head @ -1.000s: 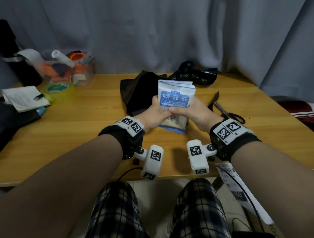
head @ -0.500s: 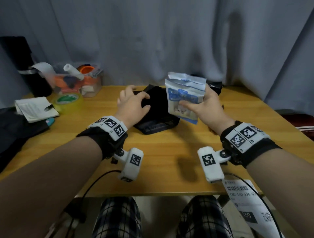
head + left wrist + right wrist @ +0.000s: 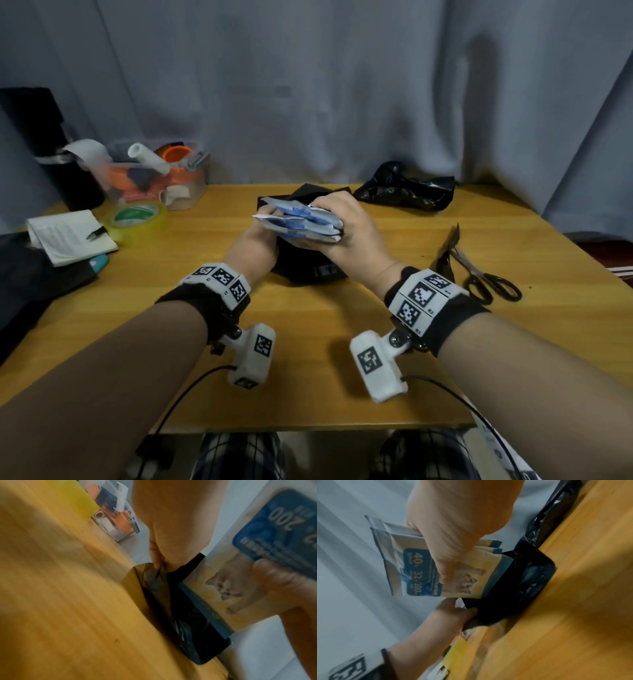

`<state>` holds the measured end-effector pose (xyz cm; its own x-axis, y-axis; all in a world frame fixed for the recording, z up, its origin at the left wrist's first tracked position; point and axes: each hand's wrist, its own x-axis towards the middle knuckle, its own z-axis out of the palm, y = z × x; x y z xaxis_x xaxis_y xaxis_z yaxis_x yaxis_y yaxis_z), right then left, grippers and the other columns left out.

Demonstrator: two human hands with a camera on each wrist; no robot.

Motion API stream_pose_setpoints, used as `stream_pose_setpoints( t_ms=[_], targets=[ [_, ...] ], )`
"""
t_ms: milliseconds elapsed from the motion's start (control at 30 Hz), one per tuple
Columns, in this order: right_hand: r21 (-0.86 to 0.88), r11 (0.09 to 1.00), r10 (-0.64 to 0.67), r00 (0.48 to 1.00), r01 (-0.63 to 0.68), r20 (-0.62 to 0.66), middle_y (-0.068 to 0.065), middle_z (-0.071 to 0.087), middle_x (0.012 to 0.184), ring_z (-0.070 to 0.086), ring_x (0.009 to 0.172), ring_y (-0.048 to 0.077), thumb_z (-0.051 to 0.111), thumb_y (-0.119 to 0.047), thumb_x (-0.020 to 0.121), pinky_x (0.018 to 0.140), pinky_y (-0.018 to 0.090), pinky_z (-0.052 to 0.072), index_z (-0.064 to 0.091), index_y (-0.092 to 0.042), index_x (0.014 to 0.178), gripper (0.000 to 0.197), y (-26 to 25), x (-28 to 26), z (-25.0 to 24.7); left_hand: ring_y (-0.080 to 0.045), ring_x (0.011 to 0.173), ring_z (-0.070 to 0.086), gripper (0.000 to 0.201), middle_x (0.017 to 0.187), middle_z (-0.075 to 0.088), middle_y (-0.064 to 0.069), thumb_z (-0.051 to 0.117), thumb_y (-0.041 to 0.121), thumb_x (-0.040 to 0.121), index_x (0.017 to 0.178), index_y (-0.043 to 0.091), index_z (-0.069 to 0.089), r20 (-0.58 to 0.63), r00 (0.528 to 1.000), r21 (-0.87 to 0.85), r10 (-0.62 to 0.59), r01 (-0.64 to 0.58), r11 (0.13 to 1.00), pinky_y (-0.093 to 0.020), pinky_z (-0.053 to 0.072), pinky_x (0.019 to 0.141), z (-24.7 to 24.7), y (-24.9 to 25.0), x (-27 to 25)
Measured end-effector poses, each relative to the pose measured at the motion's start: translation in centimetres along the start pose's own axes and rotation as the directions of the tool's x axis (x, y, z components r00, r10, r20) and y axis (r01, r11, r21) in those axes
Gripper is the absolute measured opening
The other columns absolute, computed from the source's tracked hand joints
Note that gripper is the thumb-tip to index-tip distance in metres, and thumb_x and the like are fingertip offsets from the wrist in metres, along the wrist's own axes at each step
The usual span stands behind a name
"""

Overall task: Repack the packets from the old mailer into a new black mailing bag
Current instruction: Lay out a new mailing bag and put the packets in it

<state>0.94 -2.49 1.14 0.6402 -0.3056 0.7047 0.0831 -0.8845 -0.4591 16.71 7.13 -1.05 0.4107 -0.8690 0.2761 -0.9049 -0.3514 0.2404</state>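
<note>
At frame centre in the head view, the right hand (image 3: 346,226) grips a stack of packets (image 3: 301,224), thumb on the front face and fingers curled round the back. The stack lies nearly flat there, its long axis running left to right; the sealed tops point toward the left of the frame, the bottoms are buried in the palm. In the right wrist view the packets (image 3: 419,566) hang with their blue bottom edges just at the mouth of the black bag (image 3: 518,588).

The left hand (image 3: 255,245) sits just left of and under the stack; its fingers pinch the bag's near edge (image 3: 157,566) and lift it, holding the mouth open. The bag (image 3: 308,267) lies on the surface (image 3: 308,342) beneath both hands, long axis running away from the viewer, mouth at the far end.

A crumpled old mailer (image 3: 407,192) lies at upper right near the surface's back edge, well apart from the hands. Scissors (image 3: 486,281) lie at right, near the right wrist. A tape roll (image 3: 137,216), a notebook (image 3: 72,236) and a clear box (image 3: 154,178) crowd the upper left. The lower middle of the surface, between the wrists and the front edge, is bare wood.
</note>
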Motion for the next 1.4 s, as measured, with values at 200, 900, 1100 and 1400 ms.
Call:
stream_pose_setpoints(
  t_ms=[200, 900, 1100, 1400],
  targets=[
    [-0.215, 0.976, -0.044, 0.999, 0.045, 0.009, 0.012, 0.053, 0.109, 0.054, 0.099, 0.026, 0.067, -0.006, 0.078, 0.084, 0.039, 0.05, 0.06, -0.008, 0.112, 0.034, 2.9, 0.2, 1.3, -0.02, 0.118, 0.049, 0.061, 0.147, 0.03, -0.008, 0.054, -0.009, 0.082, 0.139, 0.005, 0.038, -0.013, 1.0, -0.375, 0.012, -0.016, 0.927, -0.009, 0.03, 0.097, -1.5, -0.7, 0.2],
    [-0.636, 0.771, 0.5, 0.644, -0.025, 0.58, 0.007, 0.038, 0.126, 0.044, 0.116, 0.026, 0.067, -0.026, 0.079, 0.097, 0.039, 0.043, 0.033, -0.022, 0.137, 0.068, 4.0, 1.7, 2.3, -0.028, 0.118, 0.049, 0.069, 0.153, 0.021, -0.001, 0.055, -0.001, 0.087, 0.148, 0.01, 0.025, 0.229, 0.973, -0.241, 0.036, 0.021, 0.97, -0.014, 0.034, 0.088, -1.6, 0.0, -0.6],
    [-0.519, 0.806, 0.461, 0.853, -0.285, 0.247, 0.004, 0.052, 0.112, 0.051, 0.108, 0.026, 0.068, -0.028, 0.079, 0.089, 0.036, 0.043, 0.053, -0.02, 0.11, 0.034, 4.0, 3.5, -1.1, -0.022, 0.074, 0.05, 0.027, 0.118, 0.041, -0.008, 0.058, 0.0, 0.084, 0.102, 0.015, 0.046, 0.168, 0.984, -0.236, -0.059, 0.099, 0.967, -0.036, 0.049, 0.07, -2.3, -1.0, -0.9],
    [-0.591, 0.538, 0.833, 0.485, -0.601, 0.265, 0.016, 0.06, 0.109, 0.058, 0.1, 0.03, 0.061, -0.024, 0.086, 0.082, 0.035, 0.049, 0.056, 0.001, 0.115, 0.039, 6.2, 1.6, -2.0, -0.022, 0.074, 0.054, 0.053, 0.081, 0.05, -0.004, 0.061, 0.035, 0.086, 0.109, -0.009, 0.043, 0.251, 0.863, -0.267, -0.438, 0.497, 0.826, -0.029, 0.042, 0.059, 0.6, -0.7, -0.8]
  ],
)
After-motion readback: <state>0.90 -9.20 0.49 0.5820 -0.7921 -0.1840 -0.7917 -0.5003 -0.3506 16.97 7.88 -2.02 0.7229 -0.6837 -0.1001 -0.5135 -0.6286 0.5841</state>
